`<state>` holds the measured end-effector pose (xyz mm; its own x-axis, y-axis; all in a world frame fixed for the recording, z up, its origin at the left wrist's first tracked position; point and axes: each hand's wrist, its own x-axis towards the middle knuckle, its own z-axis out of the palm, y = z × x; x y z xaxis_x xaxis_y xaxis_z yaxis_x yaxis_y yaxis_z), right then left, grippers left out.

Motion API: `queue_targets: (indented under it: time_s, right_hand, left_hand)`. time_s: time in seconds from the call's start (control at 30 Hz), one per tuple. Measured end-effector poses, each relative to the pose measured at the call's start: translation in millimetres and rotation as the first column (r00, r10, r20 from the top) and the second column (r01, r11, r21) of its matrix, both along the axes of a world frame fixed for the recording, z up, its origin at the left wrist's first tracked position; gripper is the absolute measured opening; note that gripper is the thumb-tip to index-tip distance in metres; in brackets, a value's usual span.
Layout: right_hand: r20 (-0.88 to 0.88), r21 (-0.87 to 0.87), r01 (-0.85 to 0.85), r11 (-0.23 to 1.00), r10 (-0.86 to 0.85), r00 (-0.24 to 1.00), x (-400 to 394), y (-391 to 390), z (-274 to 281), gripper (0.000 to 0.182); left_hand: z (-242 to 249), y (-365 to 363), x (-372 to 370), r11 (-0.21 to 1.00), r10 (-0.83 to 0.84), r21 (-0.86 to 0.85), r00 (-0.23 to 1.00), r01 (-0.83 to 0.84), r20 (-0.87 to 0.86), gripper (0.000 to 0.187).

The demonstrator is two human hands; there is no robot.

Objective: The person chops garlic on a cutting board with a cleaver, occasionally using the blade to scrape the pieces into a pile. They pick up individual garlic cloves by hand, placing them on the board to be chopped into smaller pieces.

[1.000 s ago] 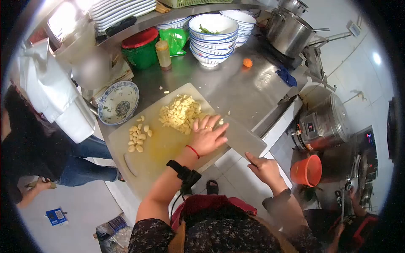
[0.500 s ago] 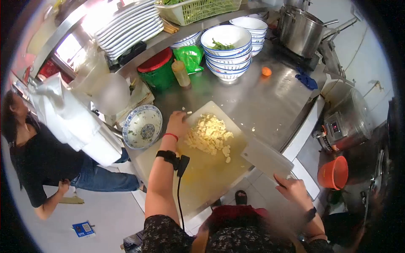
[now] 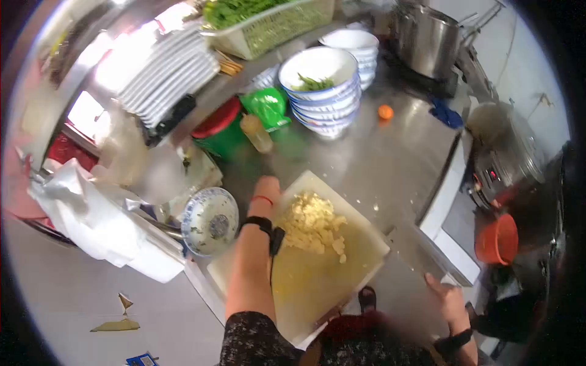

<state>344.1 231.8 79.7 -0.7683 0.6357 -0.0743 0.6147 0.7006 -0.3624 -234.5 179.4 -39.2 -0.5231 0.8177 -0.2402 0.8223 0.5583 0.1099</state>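
Note:
My left hand (image 3: 267,186) reaches over the far left corner of a pale cutting board (image 3: 317,287); it is blurred, with its fingers curled out of sight. A black strap and a red string ring its wrist. Just right of that forearm lies a pile of chopped garlic (image 3: 311,229). My right hand (image 3: 448,299) is off the board's right edge, low by the counter edge, gripping the handle of a cleaver (image 3: 415,250) whose blade points toward the board.
A blue-patterned bowl (image 3: 210,219) sits left of the board beside white plastic bags (image 3: 85,213). Behind are a green tub with a red lid (image 3: 220,131), a squeeze bottle (image 3: 256,133), stacked bowls (image 3: 320,91), plates (image 3: 165,67) and a pot (image 3: 427,36). An orange bucket (image 3: 497,238) stands below right.
My left hand left the right side of the garlic pile and crossed to the board's far left corner. My right hand picked up the cleaver. The person on the left went out of view.

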Motion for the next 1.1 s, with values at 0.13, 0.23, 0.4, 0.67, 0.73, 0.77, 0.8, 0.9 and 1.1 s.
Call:
queue_targets:
  time_s: [0.13, 0.23, 0.4, 0.67, 0.73, 0.77, 0.8, 0.9, 1.1]
  right_hand:
    - [0.027, -0.029, 0.029, 0.999, -0.028, 0.999, -0.9, -2.5, -2.4, 0.053]
    - [0.022, -0.03, 0.018, 0.999, -0.017, 1.0, -2.6, -0.6, -2.6, 0.056]
    - [0.044, -0.047, -0.008, 0.999, 0.01, 0.999, -10.3, 5.6, 9.5, 0.056]
    - [-0.076, -0.03, -0.027, 0.999, 0.024, 0.997, -5.5, 21.5, -2.8, 0.054]
    - [-0.118, -0.036, -0.006, 0.999, 0.002, 0.993, -0.3, 25.4, -7.1, 0.054]
    - [-0.113, -0.043, 0.002, 0.999, -0.007, 0.994, 2.6, 27.5, -9.8, 0.054]
    - [-0.133, -0.026, 0.006, 1.0, -0.01, 0.991, 5.4, 29.3, -12.9, 0.055]
    - [-0.154, -0.017, 0.022, 1.0, -0.025, 0.988, 16.8, 31.5, -16.6, 0.055]
    - [-0.136, -0.045, 0.088, 0.995, -0.094, 0.986, 48.6, 32.8, -17.3, 0.055]
  left_hand:
    - [-14.1, -9.2, -0.3, 0.959, 0.103, 0.255, 0.99, -0.125, 0.097, 0.028]
    - [31.3, -16.6, 17.4, 0.983, 0.151, 0.077, 0.973, -0.166, 0.173, 0.044]
    - [61.7, -38.5, 27.5, 0.885, 0.07, 0.405, 0.925, -0.231, 0.373, 0.032]
    - [71.3, -41.4, 72.0, 0.96, -0.117, 0.267, 0.986, 0.081, 0.12, 0.009]
    - [89.2, -27.0, 101.1, 0.882, -0.251, 0.437, 0.962, 0.179, 0.113, 0.008]
    - [84.9, -13.5, 116.0, 0.839, -0.304, 0.512, 0.94, 0.187, 0.155, 0.01]
    - [79.9, 1.4, 131.7, 0.791, -0.359, 0.582, 0.914, 0.189, 0.191, 0.013]
    - [60.1, 53.8, 186.5, 0.836, -0.374, 0.506, 0.896, 0.213, 0.241, 0.026]
    - [17.5, 121.1, 246.8, 0.985, -0.119, 0.132, 0.991, 0.111, 0.057, 0.032]
